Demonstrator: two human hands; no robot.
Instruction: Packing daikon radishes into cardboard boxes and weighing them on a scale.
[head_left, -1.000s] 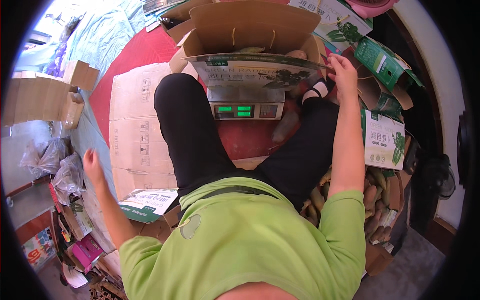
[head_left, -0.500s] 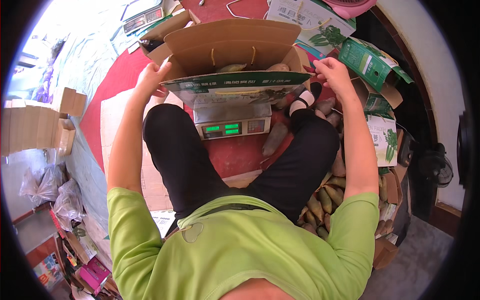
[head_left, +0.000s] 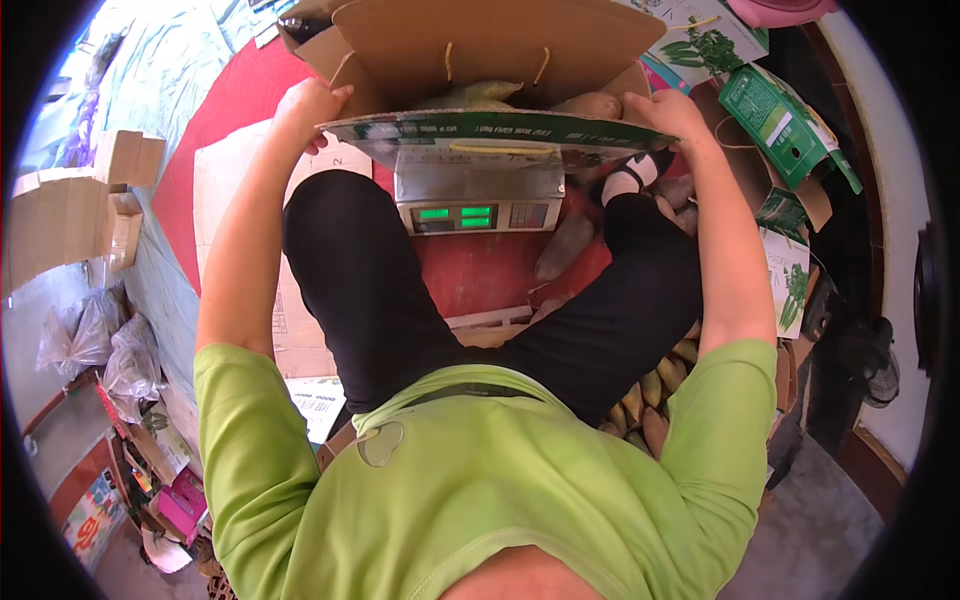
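An open cardboard box (head_left: 490,134) with a green printed near flap and yellow cord handles rests on a digital scale (head_left: 480,190). Inside it lie a green radish (head_left: 480,93) and a paler, brownish root (head_left: 590,106); the near flap hides the rest. At the flap's left corner, my left hand (head_left: 312,110) is closed on the cardboard edge. My right hand (head_left: 668,115) grips the opposite corner, its fingers partly behind the board. The near flap leans outward toward me, over the back of the scale's platform.
Long roots lie on the red floor, one (head_left: 565,248) right of the scale. A pile of greenish roots (head_left: 640,405) is by my right thigh. Green cartons (head_left: 785,125) stand at right, near a small black fan (head_left: 870,360). Flattened cardboard (head_left: 235,200) lies at left.
Both hands have closed on the near flap's corners, and the flap tips farther toward me. The box and scale sit higher in the view, which has shifted.
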